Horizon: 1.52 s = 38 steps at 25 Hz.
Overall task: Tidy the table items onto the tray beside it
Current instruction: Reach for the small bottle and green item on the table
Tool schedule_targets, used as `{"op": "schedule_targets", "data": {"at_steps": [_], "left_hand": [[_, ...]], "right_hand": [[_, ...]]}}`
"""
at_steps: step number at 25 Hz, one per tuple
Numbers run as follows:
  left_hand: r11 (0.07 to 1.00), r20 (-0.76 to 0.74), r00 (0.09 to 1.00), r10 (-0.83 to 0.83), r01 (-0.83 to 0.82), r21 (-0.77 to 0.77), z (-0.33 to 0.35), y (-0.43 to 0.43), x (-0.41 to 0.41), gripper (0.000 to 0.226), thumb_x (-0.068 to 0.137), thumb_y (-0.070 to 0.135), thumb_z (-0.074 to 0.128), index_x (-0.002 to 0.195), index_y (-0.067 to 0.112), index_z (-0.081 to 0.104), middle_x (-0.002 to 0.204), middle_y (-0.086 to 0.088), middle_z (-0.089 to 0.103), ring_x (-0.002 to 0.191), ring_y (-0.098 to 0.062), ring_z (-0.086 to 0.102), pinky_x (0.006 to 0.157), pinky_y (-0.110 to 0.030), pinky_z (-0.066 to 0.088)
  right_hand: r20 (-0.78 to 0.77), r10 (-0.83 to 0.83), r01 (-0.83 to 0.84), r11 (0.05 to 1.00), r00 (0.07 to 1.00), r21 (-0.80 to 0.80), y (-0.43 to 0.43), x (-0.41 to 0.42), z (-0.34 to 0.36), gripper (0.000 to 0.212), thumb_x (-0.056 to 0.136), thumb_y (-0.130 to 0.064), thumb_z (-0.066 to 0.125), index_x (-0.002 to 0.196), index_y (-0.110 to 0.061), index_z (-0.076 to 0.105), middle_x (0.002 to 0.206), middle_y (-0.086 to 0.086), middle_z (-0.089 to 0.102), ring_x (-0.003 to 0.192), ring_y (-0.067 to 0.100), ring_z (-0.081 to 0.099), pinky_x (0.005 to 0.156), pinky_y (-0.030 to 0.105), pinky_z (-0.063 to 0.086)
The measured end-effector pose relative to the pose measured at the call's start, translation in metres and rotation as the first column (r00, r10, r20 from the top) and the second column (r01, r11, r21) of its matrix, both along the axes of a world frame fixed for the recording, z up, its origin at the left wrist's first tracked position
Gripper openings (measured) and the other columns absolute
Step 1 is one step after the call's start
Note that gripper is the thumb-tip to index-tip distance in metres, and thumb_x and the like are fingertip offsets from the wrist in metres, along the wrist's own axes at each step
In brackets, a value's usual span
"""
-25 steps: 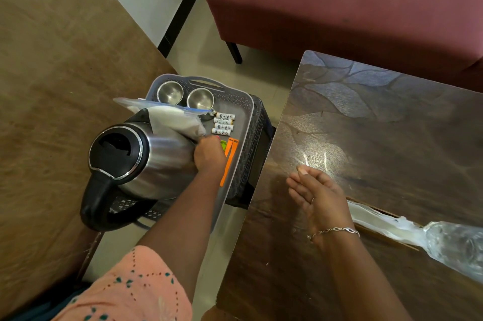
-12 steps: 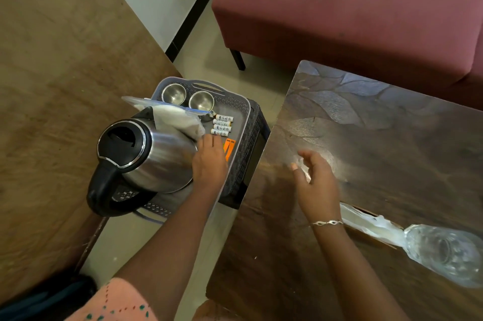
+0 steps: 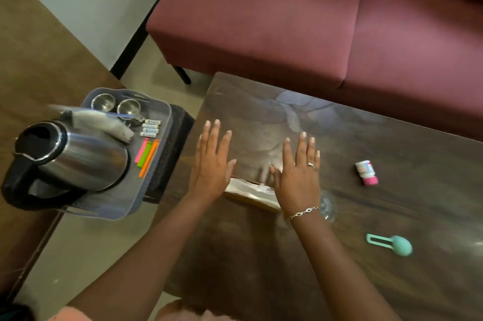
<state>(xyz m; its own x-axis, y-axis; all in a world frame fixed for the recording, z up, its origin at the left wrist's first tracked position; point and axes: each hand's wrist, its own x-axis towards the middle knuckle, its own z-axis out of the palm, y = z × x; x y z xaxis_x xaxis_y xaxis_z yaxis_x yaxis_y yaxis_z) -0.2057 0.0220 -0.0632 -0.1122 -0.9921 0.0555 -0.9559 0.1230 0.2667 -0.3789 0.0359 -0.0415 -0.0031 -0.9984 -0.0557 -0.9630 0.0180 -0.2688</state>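
The grey tray [image 3: 136, 198] stands left of the dark table [image 3: 392, 143]. It holds a steel kettle [image 3: 70, 158], two steel cups [image 3: 115, 104], a plastic bag [image 3: 104, 123], several white batteries [image 3: 151, 128] and coloured clips [image 3: 147, 154]. My left hand [image 3: 213, 164] and my right hand [image 3: 298, 171] hover flat over the table, fingers spread, holding nothing. Between and under them lies a flat packet in clear wrap [image 3: 251, 194]. A clear glass [image 3: 328, 207] is partly hidden behind my right wrist. A small pink-capped bottle [image 3: 366, 172] and a teal tool [image 3: 392, 244] lie to the right.
A maroon sofa [image 3: 287, 20] runs along the table's far side. A brown surface [image 3: 31, 64] lies left of the tray, and a black stand [image 3: 170, 156] supports the tray. Pale floor shows between tray and table.
My left hand left the tray and moved right over the table. My right hand flattened beside it. The view swung right, showing the bottle and teal tool.
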Motion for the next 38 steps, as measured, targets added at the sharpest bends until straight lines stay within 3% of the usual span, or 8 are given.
{"op": "schedule_targets", "data": {"at_steps": [6,14,20,22,26,30,35,38], "left_hand": [[0.987,-0.088,0.983,-0.16,0.159,-0.019,0.013,0.011,-0.137,0.056,0.085,0.039,0.036,0.133,0.009,0.038,0.147,-0.023,0.03,0.138,-0.038,0.023,0.107,-0.045,0.027],[0.903,-0.188,0.888,-0.42,0.389,-0.181,-0.004,0.053,-0.263,0.042,0.076,0.015,0.066,0.114,0.003,0.055,0.127,-0.021,0.055,0.131,-0.032,0.034,0.102,-0.046,0.039],[0.754,-0.124,0.785,-0.607,0.618,0.221,-0.053,0.098,-0.32,0.035,0.045,0.025,0.084,0.073,0.022,0.064,0.076,0.006,0.06,0.074,-0.011,0.055,0.058,-0.02,0.047],[0.773,-0.095,0.827,-0.554,0.553,0.311,-0.065,0.091,-0.337,0.046,0.038,0.03,0.089,0.075,0.022,0.063,0.077,0.007,0.06,0.071,-0.011,0.058,0.059,-0.019,0.045],[0.75,-0.065,0.833,-0.55,0.527,0.4,-0.085,0.088,-0.364,0.045,0.081,0.03,0.065,0.118,0.01,0.047,0.118,-0.009,0.048,0.11,-0.026,0.044,0.093,-0.034,0.034],[0.751,0.049,0.812,-0.581,0.512,0.417,-0.094,0.093,-0.379,0.047,0.087,0.025,0.058,0.127,0.011,0.039,0.127,-0.012,0.042,0.117,-0.028,0.039,0.093,-0.037,0.034],[0.75,0.094,0.819,-0.566,0.463,0.472,-0.099,0.09,-0.376,0.035,0.092,0.018,0.048,0.123,0.003,0.045,0.124,-0.015,0.046,0.113,-0.029,0.044,0.09,-0.038,0.038],[0.75,0.138,0.813,-0.565,0.438,0.495,-0.099,0.094,-0.373,0.039,0.062,0.038,0.078,0.089,0.011,0.069,0.088,-0.006,0.065,0.08,-0.021,0.061,0.066,-0.029,0.049]], "right_hand": [[0.006,-0.108,0.108,0.994,0.994,0.033,0.035,-0.13,0.013,0.062,0.092,-0.027,0.047,0.144,-0.008,0.018,0.153,0.021,0.002,0.142,0.036,-0.003,0.112,0.039,-0.006],[0.048,-0.242,0.233,0.962,0.969,0.145,0.07,-0.247,-0.006,0.062,0.09,-0.018,0.049,0.142,-0.003,0.02,0.153,0.019,0.008,0.142,0.033,0.003,0.115,0.04,0.001],[0.082,-0.281,0.257,0.939,0.956,0.228,0.069,-0.302,-0.029,0.052,0.089,-0.011,0.051,0.137,-0.002,0.032,0.151,0.016,0.023,0.141,0.026,0.016,0.115,0.035,0.01],[0.092,-0.293,0.265,0.935,0.952,0.236,0.064,-0.313,-0.036,0.049,0.09,-0.011,0.051,0.136,-0.003,0.034,0.15,0.013,0.026,0.141,0.023,0.018,0.114,0.033,0.013],[0.113,-0.266,0.232,0.94,0.957,0.25,0.05,-0.318,-0.046,0.05,0.089,-0.009,0.051,0.137,-0.006,0.033,0.15,0.009,0.028,0.141,0.02,0.02,0.112,0.031,0.016],[0.131,-0.188,0.145,0.948,0.973,0.283,0.038,-0.31,-0.058,0.053,0.087,-0.007,0.054,0.137,-0.009,0.034,0.149,0.007,0.03,0.14,0.018,0.022,0.111,0.031,0.021],[0.144,-0.152,0.112,0.961,0.978,0.251,0.015,-0.293,-0.067,0.04,0.086,-0.006,0.052,0.125,-0.006,0.046,0.134,0.01,0.048,0.123,0.027,0.044,0.097,0.036,0.038],[0.143,-0.126,0.085,0.961,0.982,0.262,-0.002,-0.276,-0.07,0.036,0.086,-0.011,0.054,0.121,-0.005,0.049,0.125,0.013,0.053,0.113,0.031,0.05,0.089,0.039,0.041]]}}
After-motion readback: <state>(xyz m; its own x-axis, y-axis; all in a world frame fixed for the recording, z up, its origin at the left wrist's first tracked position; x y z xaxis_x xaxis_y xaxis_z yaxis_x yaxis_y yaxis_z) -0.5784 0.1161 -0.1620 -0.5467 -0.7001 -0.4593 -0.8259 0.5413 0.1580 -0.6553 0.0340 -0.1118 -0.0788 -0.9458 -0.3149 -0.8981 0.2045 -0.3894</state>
